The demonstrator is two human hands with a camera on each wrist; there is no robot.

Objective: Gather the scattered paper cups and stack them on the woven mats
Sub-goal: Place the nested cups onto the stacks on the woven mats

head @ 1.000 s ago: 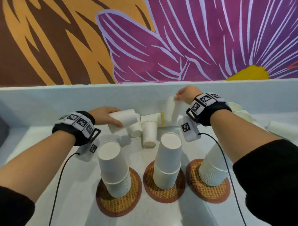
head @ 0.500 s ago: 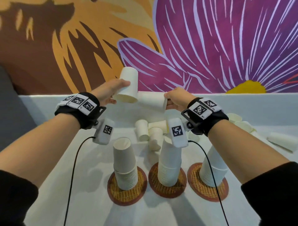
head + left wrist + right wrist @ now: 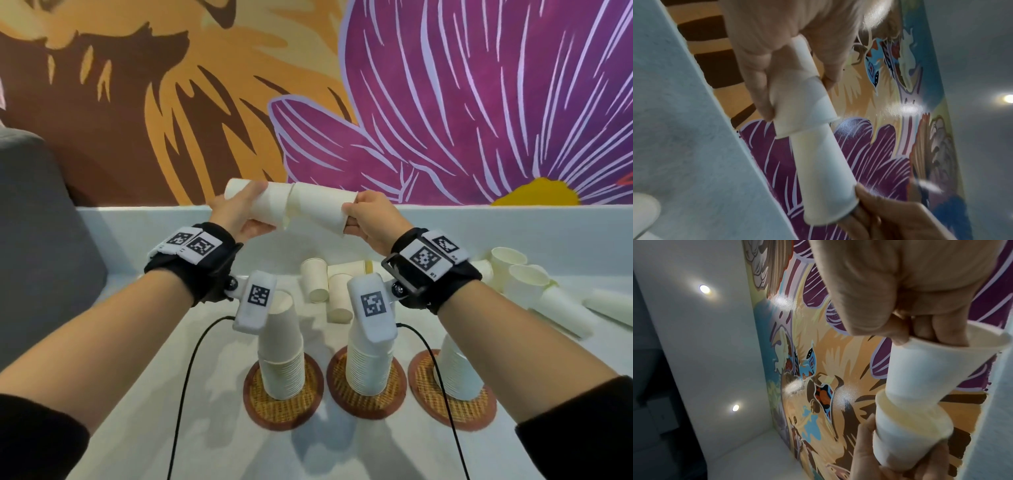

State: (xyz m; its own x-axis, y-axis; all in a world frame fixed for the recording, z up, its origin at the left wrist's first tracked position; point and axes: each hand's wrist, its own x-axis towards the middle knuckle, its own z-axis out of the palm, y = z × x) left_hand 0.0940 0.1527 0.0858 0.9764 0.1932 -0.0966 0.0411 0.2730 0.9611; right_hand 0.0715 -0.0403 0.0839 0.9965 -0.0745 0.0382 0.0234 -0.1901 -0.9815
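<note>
Your left hand grips one paper cup, your right hand pinches the other cup's rim, nesting mid-air above the worktop. Misaligned, rims could crumple or jam; the stacks stand below your wrists.

Not much for you to read here: the right wristband carries a tiny "R1" printed under its black-and-white square marker. The other markers are only coded patterns, and the paper cups you're holding are plain.

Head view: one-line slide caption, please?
Left hand and right hand nest two paper cups above three stacks on woven mats.
</note>
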